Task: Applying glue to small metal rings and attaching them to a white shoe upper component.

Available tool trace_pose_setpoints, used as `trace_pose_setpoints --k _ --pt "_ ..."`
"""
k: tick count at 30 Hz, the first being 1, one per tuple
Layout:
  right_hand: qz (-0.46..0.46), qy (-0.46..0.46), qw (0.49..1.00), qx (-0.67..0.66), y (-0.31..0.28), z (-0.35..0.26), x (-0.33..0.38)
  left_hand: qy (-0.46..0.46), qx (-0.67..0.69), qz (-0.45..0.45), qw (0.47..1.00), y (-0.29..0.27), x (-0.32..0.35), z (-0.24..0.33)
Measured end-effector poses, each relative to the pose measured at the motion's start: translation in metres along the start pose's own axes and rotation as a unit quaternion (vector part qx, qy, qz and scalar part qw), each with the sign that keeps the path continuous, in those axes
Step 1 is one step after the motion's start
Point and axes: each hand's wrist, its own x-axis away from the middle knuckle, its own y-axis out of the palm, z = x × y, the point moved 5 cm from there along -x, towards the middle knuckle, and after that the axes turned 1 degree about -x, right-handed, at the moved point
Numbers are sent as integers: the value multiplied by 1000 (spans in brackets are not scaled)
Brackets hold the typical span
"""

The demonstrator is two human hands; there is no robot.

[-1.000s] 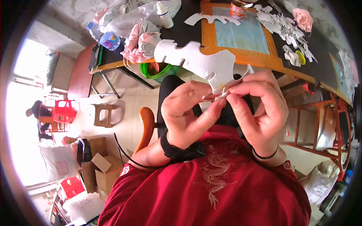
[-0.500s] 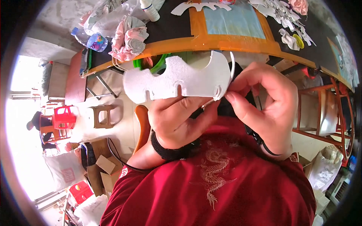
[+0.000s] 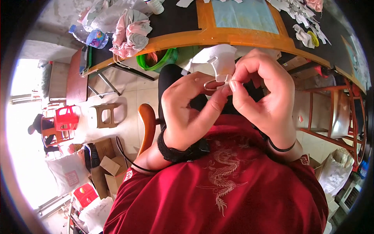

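Observation:
A white felt-like or foam piece with curved cut-outs stands up between my hands, turned partly edge-on, in front of the table's near edge. My left hand is closed, with thumb and fingers pinching near the piece's lower end. At those fingertips shows a thin, pale, shiny loop; I cannot tell whether it is metal or cord. My right hand pinches the lower end of the white piece between thumb and forefinger. The fingertips of both hands nearly touch, and the exact contact there is partly hidden.
Across the front runs a black table with an orange-brown taped edge. It bears pink cloth, a plastic bottle and white cut-outs. Below are a green-rimmed container, a stool, and cardboard boxes.
The white piece has swung from broadside to partly edge-on and shifted right. My left hand has risen, and a thin loop now shows at its fingertips. My right hand has moved slightly left.

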Motion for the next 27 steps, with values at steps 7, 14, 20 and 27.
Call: trace_pose_setpoints --k 7,14,20,27 --pt "-10 -82 994 77 -9 -3 -6 -257 333 7 907 5 6 -20" --pt "-59 -262 940 210 -8 -7 -7 -226 208 -52 950 1 0 -18" --pt "-117 -279 920 247 -7 -7 -7 -233 214 -75 946 5 2 -22" --pt "-154 -304 889 305 -2 -7 -6 -308 247 -166 904 10 6 -29"
